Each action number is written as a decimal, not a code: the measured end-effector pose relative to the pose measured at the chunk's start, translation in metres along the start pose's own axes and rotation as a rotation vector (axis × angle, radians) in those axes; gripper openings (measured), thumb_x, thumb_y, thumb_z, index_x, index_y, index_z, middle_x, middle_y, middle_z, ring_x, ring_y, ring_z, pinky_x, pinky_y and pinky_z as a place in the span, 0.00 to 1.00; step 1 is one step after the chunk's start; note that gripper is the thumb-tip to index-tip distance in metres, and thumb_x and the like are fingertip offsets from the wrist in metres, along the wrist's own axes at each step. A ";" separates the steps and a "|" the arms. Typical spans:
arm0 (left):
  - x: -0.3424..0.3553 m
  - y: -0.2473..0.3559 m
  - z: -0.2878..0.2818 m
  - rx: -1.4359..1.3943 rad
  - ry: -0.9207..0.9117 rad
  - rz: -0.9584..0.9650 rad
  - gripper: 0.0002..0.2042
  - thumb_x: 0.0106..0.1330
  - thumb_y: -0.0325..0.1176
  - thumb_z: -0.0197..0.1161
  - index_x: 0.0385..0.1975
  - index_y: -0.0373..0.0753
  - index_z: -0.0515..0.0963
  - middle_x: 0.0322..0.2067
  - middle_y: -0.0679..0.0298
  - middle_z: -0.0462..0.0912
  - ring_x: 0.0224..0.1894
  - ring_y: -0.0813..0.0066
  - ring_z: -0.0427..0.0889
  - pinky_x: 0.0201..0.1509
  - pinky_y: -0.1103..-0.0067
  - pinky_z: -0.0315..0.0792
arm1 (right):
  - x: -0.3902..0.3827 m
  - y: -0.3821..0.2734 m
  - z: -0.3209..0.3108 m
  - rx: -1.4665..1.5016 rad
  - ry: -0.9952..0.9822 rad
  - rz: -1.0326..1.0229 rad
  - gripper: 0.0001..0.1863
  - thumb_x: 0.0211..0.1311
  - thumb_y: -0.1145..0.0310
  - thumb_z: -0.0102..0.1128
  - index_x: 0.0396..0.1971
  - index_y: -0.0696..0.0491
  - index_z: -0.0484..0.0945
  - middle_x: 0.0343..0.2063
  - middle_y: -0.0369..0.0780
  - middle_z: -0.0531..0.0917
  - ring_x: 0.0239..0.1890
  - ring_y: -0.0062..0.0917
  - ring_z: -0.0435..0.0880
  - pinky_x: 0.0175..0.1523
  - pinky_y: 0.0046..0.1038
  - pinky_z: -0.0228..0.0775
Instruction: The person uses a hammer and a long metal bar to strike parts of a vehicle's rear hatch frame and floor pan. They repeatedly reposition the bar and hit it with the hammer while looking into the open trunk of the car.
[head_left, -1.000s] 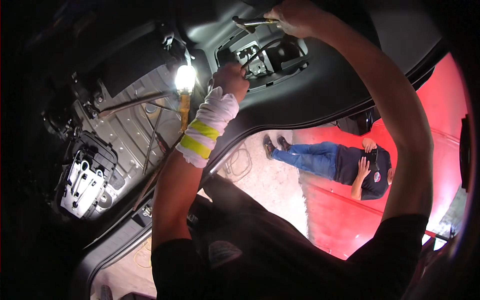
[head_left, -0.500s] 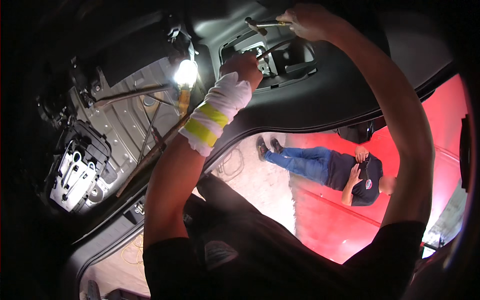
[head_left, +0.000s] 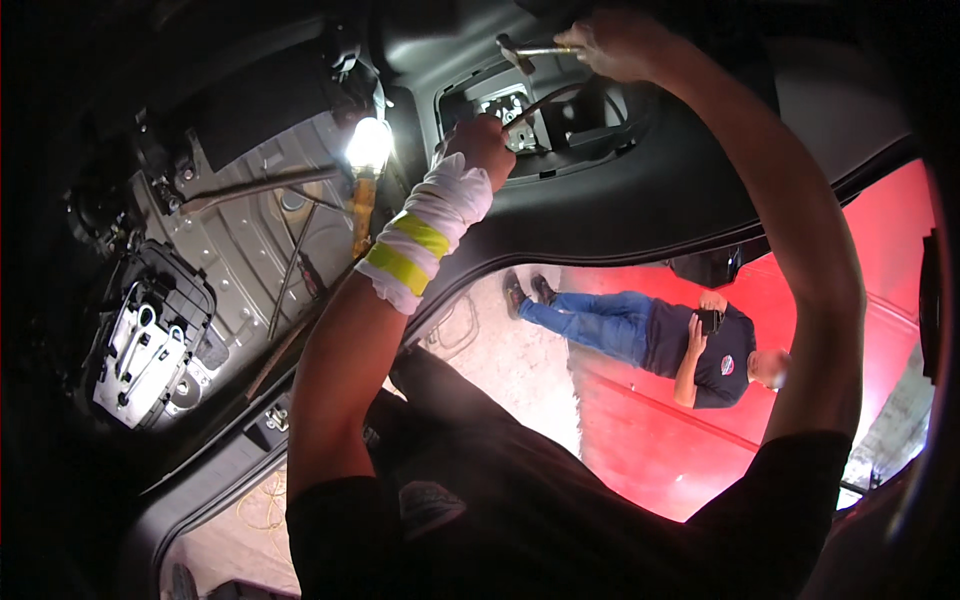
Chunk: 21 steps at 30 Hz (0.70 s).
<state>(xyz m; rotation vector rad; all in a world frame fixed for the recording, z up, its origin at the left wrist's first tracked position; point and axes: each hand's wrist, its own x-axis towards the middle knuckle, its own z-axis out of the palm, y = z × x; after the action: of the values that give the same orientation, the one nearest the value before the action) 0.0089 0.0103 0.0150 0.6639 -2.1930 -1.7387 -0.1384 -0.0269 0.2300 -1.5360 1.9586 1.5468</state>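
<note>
At the top, my right hand [head_left: 618, 45] is closed around the handle of a hammer [head_left: 518, 54], whose head points left. My left hand [head_left: 483, 142] grips a dark, slightly bent metal rod [head_left: 543, 102]. The rod's upper part runs across a rectangular opening [head_left: 590, 148] in the dark trim panel, below the hammer and apart from it. Inside the opening a bright metal bracket [head_left: 508, 106] with holes shows. White cloth with yellow bands [head_left: 420, 235] wraps my left wrist. My left fingers are partly hidden, and where the rod's tip rests I cannot tell.
A lit bulb lamp [head_left: 369, 147] with a yellowish handle hangs left of my left hand. Long bars [head_left: 262, 187] cross bare sheet metal [head_left: 240, 240] there. Tools lie in a black tray [head_left: 197, 290] at far left. Beyond the vehicle opening another person [head_left: 640, 330] stands by a red wall [head_left: 660, 415].
The view has shifted slightly. My left hand sits a little lower and further left, and the hammer barely differs. The other person now holds up a small dark device in both hands.
</note>
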 end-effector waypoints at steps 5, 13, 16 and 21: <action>-0.013 0.019 -0.005 -0.035 0.028 -0.052 0.08 0.64 0.35 0.55 0.35 0.41 0.80 0.37 0.51 0.82 0.42 0.46 0.80 0.46 0.61 0.74 | 0.002 0.005 0.031 0.072 0.129 -0.059 0.17 0.64 0.64 0.56 0.52 0.47 0.77 0.36 0.44 0.83 0.39 0.37 0.83 0.49 0.40 0.74; -0.016 0.019 -0.004 0.038 -0.009 -0.089 0.09 0.64 0.35 0.55 0.36 0.39 0.79 0.37 0.52 0.82 0.42 0.50 0.81 0.47 0.62 0.74 | -0.015 -0.013 0.013 0.036 0.124 0.022 0.17 0.62 0.65 0.54 0.51 0.49 0.78 0.37 0.46 0.84 0.40 0.40 0.84 0.48 0.41 0.74; -0.015 0.011 0.000 0.062 0.050 0.002 0.09 0.55 0.33 0.60 0.34 0.39 0.81 0.35 0.50 0.84 0.41 0.50 0.84 0.46 0.64 0.78 | -0.016 -0.016 0.024 0.036 0.056 0.010 0.17 0.61 0.68 0.55 0.51 0.47 0.79 0.37 0.44 0.84 0.40 0.37 0.83 0.49 0.39 0.74; -0.023 0.031 -0.008 0.030 -0.014 -0.096 0.11 0.60 0.34 0.57 0.38 0.39 0.81 0.38 0.50 0.83 0.42 0.49 0.83 0.47 0.64 0.76 | -0.015 -0.003 0.028 -0.061 0.039 -0.132 0.15 0.59 0.70 0.54 0.46 0.51 0.80 0.33 0.44 0.85 0.38 0.39 0.84 0.45 0.39 0.75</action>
<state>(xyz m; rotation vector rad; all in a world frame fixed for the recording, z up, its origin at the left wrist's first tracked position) 0.0271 0.0207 0.0483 0.7788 -2.2349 -1.7641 -0.1407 0.0046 0.2263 -1.6954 1.8051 1.5463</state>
